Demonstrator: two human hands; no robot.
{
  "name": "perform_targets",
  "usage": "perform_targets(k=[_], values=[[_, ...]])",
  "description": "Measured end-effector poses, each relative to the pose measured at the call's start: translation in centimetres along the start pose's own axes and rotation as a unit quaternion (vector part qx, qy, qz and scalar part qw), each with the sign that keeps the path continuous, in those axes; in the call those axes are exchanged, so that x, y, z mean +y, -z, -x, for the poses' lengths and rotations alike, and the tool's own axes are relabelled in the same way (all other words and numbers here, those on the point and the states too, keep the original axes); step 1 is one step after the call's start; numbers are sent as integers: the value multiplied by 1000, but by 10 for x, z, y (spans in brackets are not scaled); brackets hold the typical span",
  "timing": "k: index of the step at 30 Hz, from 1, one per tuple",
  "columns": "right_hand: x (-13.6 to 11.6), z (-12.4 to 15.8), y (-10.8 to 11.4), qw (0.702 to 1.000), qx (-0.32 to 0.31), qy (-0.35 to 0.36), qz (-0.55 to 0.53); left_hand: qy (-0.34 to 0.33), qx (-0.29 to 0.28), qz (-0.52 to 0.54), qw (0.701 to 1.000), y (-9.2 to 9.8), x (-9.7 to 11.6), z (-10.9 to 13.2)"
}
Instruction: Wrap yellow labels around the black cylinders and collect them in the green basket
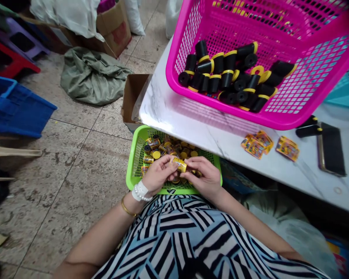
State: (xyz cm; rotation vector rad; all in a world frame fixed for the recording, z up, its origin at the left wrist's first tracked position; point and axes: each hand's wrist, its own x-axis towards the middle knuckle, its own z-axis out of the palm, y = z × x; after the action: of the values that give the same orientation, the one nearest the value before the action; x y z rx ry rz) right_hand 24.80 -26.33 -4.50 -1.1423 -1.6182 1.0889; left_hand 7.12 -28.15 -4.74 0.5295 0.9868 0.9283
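A small cylinder with a yellow printed label point(179, 164) is between my two hands, above the green basket point(129, 170). The fingers of my left hand point(159, 172) pinch its left end. At its right end, the fingertips and thumb of my right hand point(205, 176) close on it. Below them the basket holds many similar labelled cylinders point(154, 144) with yellow or black ends. On the table, flat printed labels point(253, 146) lie in a small pile, and another stack of labels point(287, 148) sits just right of it.
A large pink basket point(221, 112) with many black, yellow-rimmed cylinders point(218, 64) stands on the white marbled table point(197, 128). A phone point(332, 149) and loose black cylinders point(308, 130) lie at the right. Leftward on the floor are a cardboard box point(130, 97), a green cloth sack point(90, 75) and a blue crate point(17, 108).
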Motion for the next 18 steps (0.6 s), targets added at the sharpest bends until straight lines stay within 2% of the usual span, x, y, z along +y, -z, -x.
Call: perform_targets(k=[2, 4, 7, 9, 11, 13, 14, 18], values=[[4, 1, -6, 995, 12, -84, -60, -43, 16, -25, 999, 0, -4, -2], [7, 1, -11, 971, 16, -196, -135, -73, 24, -49, 996, 1, -6, -5], [9, -3, -10, 936, -34, -294, -189, -46, 9, -78, 996, 3, -5, -9], [9, -6, -4, 933, -78, -291, -195, -16, 8, -97, 995, 4, -4, -10], [8, -9, 4, 944, -122, -243, -190, 7, 21, -92, 995, 2, -3, -9], [6, -9, 8, 957, -140, -180, -180, 35, 19, -45, 998, -1, -2, -8], [5, -9, 8, 963, -132, -156, -177, 47, 11, -7, 999, -3, -1, -7], [1, -7, 6, 978, -31, -118, -166, 59, -48, 128, 989, -10, 1, -4]])
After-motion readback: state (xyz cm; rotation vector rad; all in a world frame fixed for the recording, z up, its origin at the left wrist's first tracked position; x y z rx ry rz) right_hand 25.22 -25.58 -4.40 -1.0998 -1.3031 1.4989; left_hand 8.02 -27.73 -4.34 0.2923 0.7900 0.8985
